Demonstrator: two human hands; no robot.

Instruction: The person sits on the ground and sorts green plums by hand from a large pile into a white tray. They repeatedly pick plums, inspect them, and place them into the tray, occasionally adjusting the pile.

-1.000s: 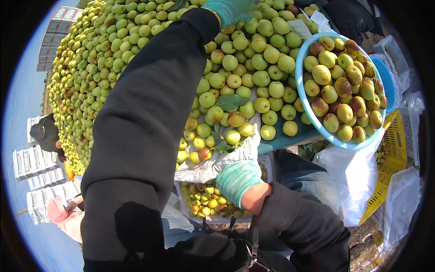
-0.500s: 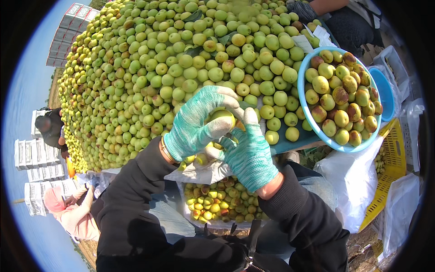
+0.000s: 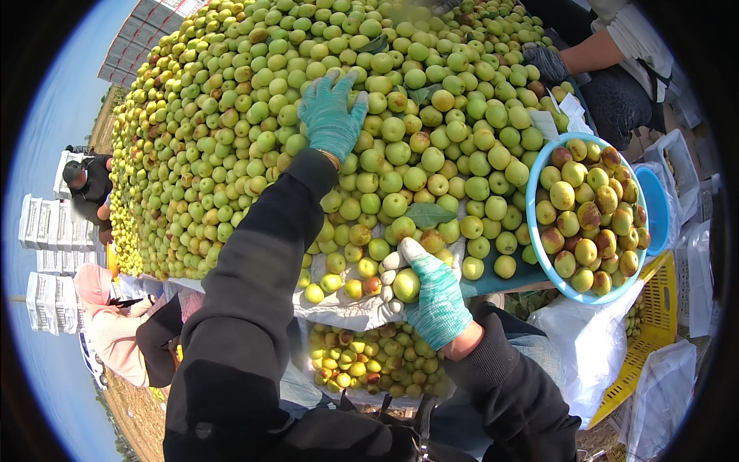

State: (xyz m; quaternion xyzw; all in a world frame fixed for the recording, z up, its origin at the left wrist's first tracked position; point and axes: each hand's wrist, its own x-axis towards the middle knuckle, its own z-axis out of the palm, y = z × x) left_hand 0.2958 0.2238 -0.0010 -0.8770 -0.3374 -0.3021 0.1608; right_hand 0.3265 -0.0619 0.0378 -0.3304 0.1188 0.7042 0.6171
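In the head view, the left hand (image 3: 333, 119), in a teal glove, lies on the big heap of green fruit (image 3: 231, 146). Its grip is spread wide, with fingers apart; no fruit shows in it, though I cannot tell what may be under the palm. The right hand (image 3: 435, 300) has its grip closed around a single green fruit (image 3: 406, 285), thumb on top and fingers curled about the far side. That fruit is at the near edge of the heap, just above a pale cloth (image 3: 339, 314) and to the near side of a loose leaf (image 3: 429, 215).

As for progress, the blue basin (image 3: 531, 212) to the right is well filled with fruit, much of it blotched brown, and a lower batch of fruit (image 3: 377, 358) sits beneath the cloth, near the person's lap. These look like portions already picked out. The heap stretches far beyond the left hand, so I judge that most of the work is left. The held fruit has not yet been set down. A co-worker's dark-gloved hand (image 3: 546, 63) rests at the heap's far right edge
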